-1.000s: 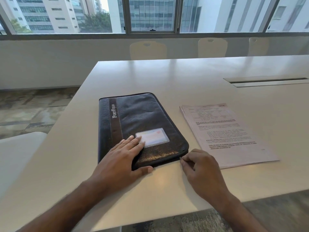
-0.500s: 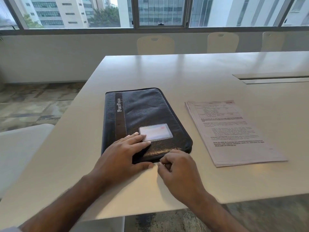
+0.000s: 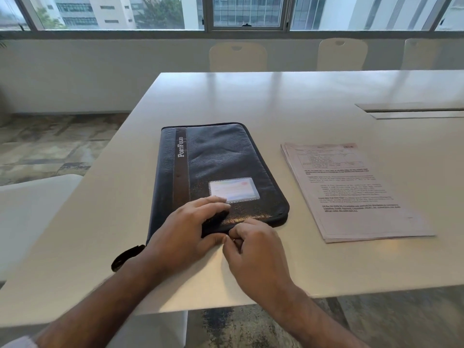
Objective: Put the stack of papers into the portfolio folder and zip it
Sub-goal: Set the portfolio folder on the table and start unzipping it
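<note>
**Hands at the near edge of the closed portfolio**

The dark blue-grey leather portfolio folder (image 3: 218, 169) with a brown stripe lettered "PortFolio" lies flat and closed on the white table (image 3: 251, 101), its long side running away from the person. A clear plastic card window (image 3: 234, 190) sits on its cover near the front. A black strap (image 3: 126, 257) pokes out from under the left forearm at the folder's near left corner.

The left hand (image 3: 187, 231) rests on the folder's near end, fingers laid fairly straight over the cover just below the card window, thumb along the front edge; it presses rather than grips. The right hand (image 3: 253, 249) is at the folder's front edge, right beside the left thumb, with fingers curled and thumb and forefinger pinched together at the zip line; what it pinches is too small to make out.

The stack of printed white papers (image 3: 351, 189) lies on the table to the right of the folder, apart from it and outside it, slightly skewed.

Further right a recessed cable slot (image 3: 411, 110) is set into the table. Pale chairs (image 3: 238, 56) stand along the far side, under a wide window (image 3: 246, 11)
</note>
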The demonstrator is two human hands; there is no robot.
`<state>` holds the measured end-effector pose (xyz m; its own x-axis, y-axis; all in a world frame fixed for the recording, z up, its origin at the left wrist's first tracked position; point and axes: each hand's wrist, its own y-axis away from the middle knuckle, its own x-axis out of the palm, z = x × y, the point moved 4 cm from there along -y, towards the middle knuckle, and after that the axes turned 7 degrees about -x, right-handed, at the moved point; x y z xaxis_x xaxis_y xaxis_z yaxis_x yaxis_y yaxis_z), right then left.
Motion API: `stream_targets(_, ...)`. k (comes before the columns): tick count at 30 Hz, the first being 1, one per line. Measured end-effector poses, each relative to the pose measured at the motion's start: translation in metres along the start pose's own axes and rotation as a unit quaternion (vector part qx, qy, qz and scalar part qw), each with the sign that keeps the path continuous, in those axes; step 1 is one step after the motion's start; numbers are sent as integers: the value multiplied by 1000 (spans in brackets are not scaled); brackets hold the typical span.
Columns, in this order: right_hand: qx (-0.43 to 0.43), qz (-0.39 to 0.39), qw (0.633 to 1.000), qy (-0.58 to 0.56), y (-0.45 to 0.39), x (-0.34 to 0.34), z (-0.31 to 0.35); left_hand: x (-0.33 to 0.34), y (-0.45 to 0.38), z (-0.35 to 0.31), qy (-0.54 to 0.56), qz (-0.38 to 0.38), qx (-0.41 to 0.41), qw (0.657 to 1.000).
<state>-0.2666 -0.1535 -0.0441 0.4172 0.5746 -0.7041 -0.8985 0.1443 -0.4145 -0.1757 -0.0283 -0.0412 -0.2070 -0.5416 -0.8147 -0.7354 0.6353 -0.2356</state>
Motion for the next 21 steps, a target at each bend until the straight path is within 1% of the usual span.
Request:
stream_targets(2, -6, 3, 1000, 0, 0, 1, 1, -1, 4, -4, 3, -2, 13, 1000)
stream_targets(5, -9, 4, 1000, -12, -1, 1, 1, -1, 17, -15, -64, -61, 22, 996)
stream_targets(7, -9, 6, 1000, -21, -1, 0, 0, 1, 22, -23, -80, -81, 10, 993)
stream_targets(14, 16, 11, 997, -78, 0, -2, -4, 1, 36, -37, -70, -118, -63, 989)
stream_targets(18, 16, 21, 997, -68, -1, 0, -3, 4, 39, -38, -50, -128, -82, 987)
stream_targets(21, 0, 45, 997, -55, -2, 0, -3, 5, 37, -39, -50, -120, -85, 988)
